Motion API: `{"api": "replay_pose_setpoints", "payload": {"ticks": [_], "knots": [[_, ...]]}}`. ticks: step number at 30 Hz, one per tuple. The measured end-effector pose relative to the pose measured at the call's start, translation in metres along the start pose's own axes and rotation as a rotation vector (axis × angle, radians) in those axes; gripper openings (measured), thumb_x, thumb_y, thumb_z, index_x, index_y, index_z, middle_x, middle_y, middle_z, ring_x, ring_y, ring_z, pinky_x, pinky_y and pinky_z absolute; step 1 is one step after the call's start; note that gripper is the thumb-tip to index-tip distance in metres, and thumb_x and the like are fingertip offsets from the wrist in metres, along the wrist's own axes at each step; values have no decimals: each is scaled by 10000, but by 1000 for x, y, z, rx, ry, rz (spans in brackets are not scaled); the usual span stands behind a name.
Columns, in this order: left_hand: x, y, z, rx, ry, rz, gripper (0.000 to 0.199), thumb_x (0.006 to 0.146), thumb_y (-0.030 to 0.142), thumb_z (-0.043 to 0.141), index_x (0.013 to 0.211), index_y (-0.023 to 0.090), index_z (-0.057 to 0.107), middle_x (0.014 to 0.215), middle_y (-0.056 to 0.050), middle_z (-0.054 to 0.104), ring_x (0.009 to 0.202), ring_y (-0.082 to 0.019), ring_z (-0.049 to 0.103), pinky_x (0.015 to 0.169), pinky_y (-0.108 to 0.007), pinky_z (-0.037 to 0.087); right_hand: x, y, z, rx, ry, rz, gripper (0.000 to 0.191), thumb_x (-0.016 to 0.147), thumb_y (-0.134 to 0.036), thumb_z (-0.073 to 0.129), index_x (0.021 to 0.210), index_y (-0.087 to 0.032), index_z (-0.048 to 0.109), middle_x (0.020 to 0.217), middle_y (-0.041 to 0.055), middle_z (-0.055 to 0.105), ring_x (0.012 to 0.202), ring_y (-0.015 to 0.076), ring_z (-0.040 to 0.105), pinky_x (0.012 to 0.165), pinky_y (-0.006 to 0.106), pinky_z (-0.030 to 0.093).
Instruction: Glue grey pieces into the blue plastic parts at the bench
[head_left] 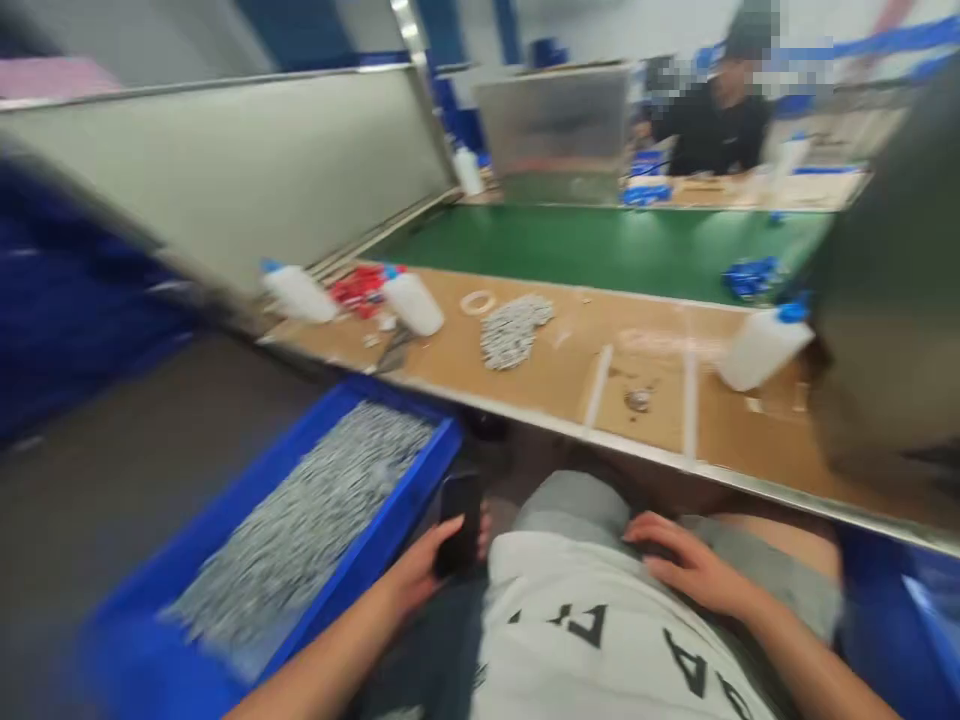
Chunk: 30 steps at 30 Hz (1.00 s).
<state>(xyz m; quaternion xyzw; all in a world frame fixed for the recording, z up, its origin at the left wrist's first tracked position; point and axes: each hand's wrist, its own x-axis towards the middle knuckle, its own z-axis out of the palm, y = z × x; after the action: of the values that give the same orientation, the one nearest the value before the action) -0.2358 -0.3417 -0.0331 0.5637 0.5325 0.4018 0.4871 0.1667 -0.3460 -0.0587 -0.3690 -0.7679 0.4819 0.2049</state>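
A dark smartphone (459,520) is in my left hand (431,560), the thumb on its near edge and fingers wrapped behind it. The phone hangs low beside my left thigh, next to a blue bin (442,450) heaped with small grey parts (322,520). My right hand (686,565) lies on my lap over the grey shorts (577,500), fingers spread and holding nothing. In front of me, the brown worktop (465,360) bears a pile of small grey pieces (514,330) and a small round part (637,400) between two white strips.
White bottles with blue caps (296,292) stand or lean along the worktop, with red pieces (361,290) near the left ones. Beyond runs a green belt (570,240) carrying blue packets (750,277). Another person (712,125) sits across it. Panels flank both sides.
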Motion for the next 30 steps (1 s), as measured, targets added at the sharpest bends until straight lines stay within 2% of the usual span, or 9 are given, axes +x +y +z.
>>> {"api": "replay_pose_setpoints", "payload": {"ticks": [1,3,6,8,10,15,18,23,30], "knots": [[-17,-5,-8,-212,-12,-153,531,956,688,578,1099,194,709,976,-86,719,820,-206,685,735,-381,594,-1,-8,1,117,-129,-67,575,998,-606,562,1486,-303,594,1504,161,582,1409,314,549,1147,495,459],[-28,-9,-13,-711,-51,-397,637,845,752,662,1138,188,705,1018,-97,713,841,-207,680,759,-371,571,-6,-23,10,253,-285,-131,552,980,-603,603,1493,-402,577,1576,115,520,1489,319,457,1188,541,417],[-15,1,-9,-1061,-83,-483,665,806,694,738,1213,172,677,1092,-109,692,897,-208,659,796,-351,539,-6,-38,25,219,-146,-98,334,1031,-510,540,1262,-403,756,1324,102,723,1316,317,638,1116,525,511],[-4,12,-6,-1077,-110,-474,655,833,698,707,1215,166,676,1099,-115,684,904,-215,649,797,-354,528,7,-45,22,105,55,-12,367,1039,-518,504,1083,-325,813,1053,95,797,1011,292,763,907,418,628],[3,23,-5,-1046,-130,-469,671,850,731,662,1215,167,671,1111,-121,677,911,-219,641,804,-363,521,28,-53,6,-3,253,53,433,1025,-572,500,949,-262,793,863,69,777,775,254,747,696,330,625],[17,37,0,-928,-156,-445,772,812,831,619,1228,182,644,1173,-135,661,939,-235,627,831,-395,517,69,-76,-38,-180,587,1,493,1009,-631,492,883,-222,737,814,58,751,744,234,717,691,309,581],[26,36,7,-891,-171,-410,827,775,874,627,1235,187,638,1199,-138,658,959,-243,629,835,-403,522,71,-72,-37,-178,572,-29,496,1040,-599,448,899,-216,730,842,53,759,767,220,716,727,309,569],[32,21,21,-1088,-250,-351,838,673,771,831,1228,168,657,1138,-106,688,935,-223,650,813,-365,551,57,-38,-14,-149,382,-73,430,1075,-517,434,959,-219,722,913,51,776,827,202,731,771,298,550],[32,-11,21,-1010,-221,-416,764,746,725,803,1240,159,662,1077,-104,711,901,-238,693,796,-381,578,46,0,28,-18,251,-165,364,1082,-439,468,953,-209,718,859,45,761,768,185,713,726,286,516]]}}
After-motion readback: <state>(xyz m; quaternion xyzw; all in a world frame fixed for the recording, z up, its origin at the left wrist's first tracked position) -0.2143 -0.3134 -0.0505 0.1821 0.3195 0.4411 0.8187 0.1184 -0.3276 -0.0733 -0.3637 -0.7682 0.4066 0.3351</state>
